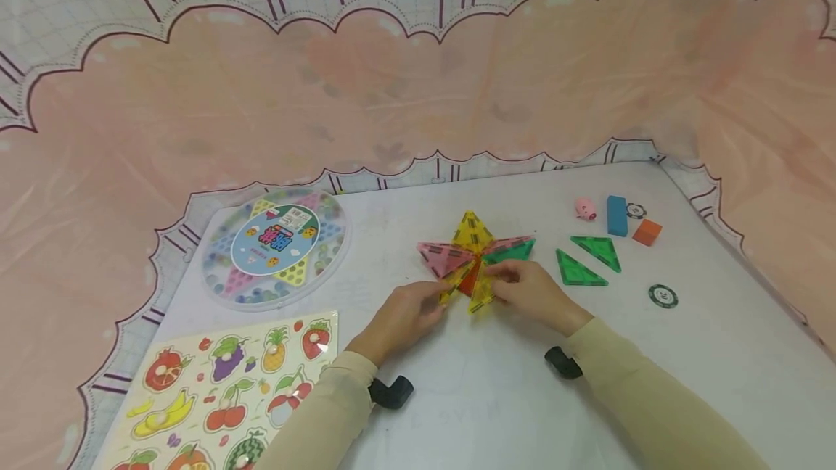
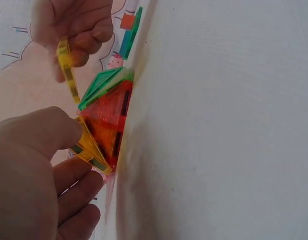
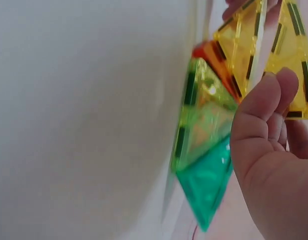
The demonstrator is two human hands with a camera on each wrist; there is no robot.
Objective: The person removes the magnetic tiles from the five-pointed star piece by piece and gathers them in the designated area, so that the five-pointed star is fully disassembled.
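A star-shaped build of translucent magnetic tiles stands mid-table, with yellow, pink, green, red and orange parts. At its near left side my left hand pinches a yellow triangle tile between thumb and fingers; this tile lies against the orange one. My right hand pinches another yellow triangle tile by thumb and fingertips. In the left wrist view that tile is seen edge-on, raised beside the build. A green tile juts from the build below the right hand in the right wrist view.
Right of the build lie two green triangle tiles, a pink pig figure, a blue block, an orange block and a round chip. A round bead box and a fruit puzzle board occupy the left.
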